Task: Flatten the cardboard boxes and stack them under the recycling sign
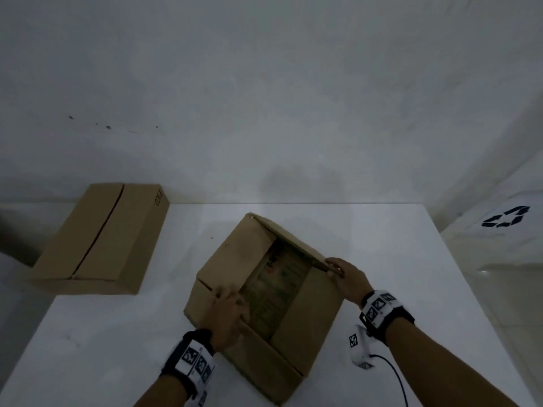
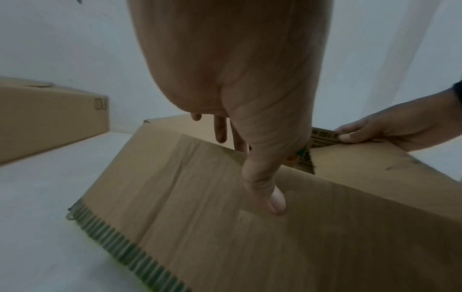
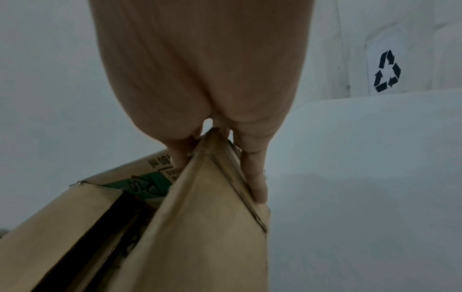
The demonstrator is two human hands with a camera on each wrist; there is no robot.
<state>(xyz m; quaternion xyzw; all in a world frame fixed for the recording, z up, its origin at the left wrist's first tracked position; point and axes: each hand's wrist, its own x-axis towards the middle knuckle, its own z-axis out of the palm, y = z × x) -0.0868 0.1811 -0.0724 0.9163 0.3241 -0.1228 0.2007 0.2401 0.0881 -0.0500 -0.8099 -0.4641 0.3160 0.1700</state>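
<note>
Two cardboard boxes on white counter (image 1: 382,245). Nearer box (image 1: 308,327) sits centre, turned diagonal to counter edge, top flaps partly open w/ printed inner panel showing thru the gap. Green print + corrugated edge visible at its lower corner in left wrist view.

Left hand (image 1: 227,315) on near-left flap: thumb (image 2: 270,197) pressed flat on outer face, fingers (image 2: 221,130) hooked over flap edge into the opening, so clamped on the flap. Right hand (image 1: 345,276) at far-right corner of same box, pinching the flap edge betw. thumb and fingers; right wrist view shows fingers (image 3: 255,177) lying along the cardboard fold on one side, others on opp. side. Hands well apart, one each side of the opening.

Second box (image 1: 97,245) closed, long, lying at counter's far-left corner, overhanging left edge; centre seam runs lengthwise, small black lettering at far end, illegible. Well apart from nearer box.

Recycling sign (image 1: 507,220), black arrows on white sheet, on wall to the right, past counter's right edge. White marker-tagged device (image 1: 360,348) w/ black cable on counter just below right wrist. Both wrists wear black bands w/ marker tags.
</note>
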